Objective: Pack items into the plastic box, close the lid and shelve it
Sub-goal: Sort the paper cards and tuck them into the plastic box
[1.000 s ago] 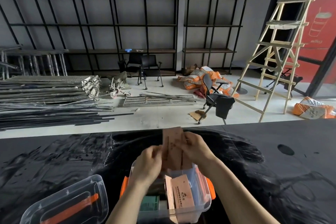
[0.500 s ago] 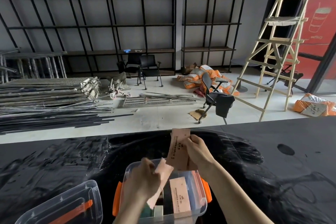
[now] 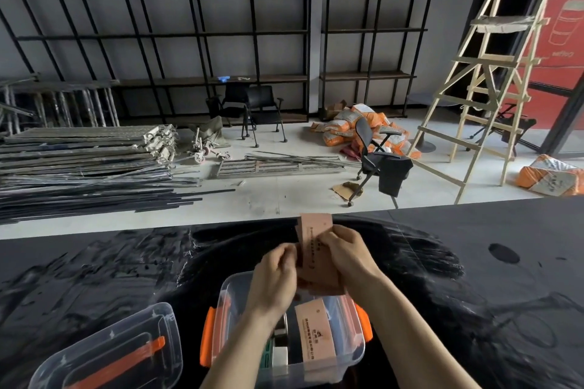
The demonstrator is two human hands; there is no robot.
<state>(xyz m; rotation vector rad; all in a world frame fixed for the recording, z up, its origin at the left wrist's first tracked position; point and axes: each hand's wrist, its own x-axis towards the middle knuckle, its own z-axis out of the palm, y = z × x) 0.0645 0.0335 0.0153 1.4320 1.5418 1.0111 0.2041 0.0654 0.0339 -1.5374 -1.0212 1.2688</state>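
Above the plastic box [image 3: 355,354], our left hand [image 3: 274,278] and right hand [image 3: 347,254] grip brown cards [image 3: 313,246]; packing continues, so we lower them inside next.

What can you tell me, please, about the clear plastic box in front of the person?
The plastic box is clear, rectangular, with orange latches on its two short ends. It stands open and upright on the black table, lid off. Brown paper packets and darker items stand inside. Both forearms cross above it; whether they touch it is unclear.
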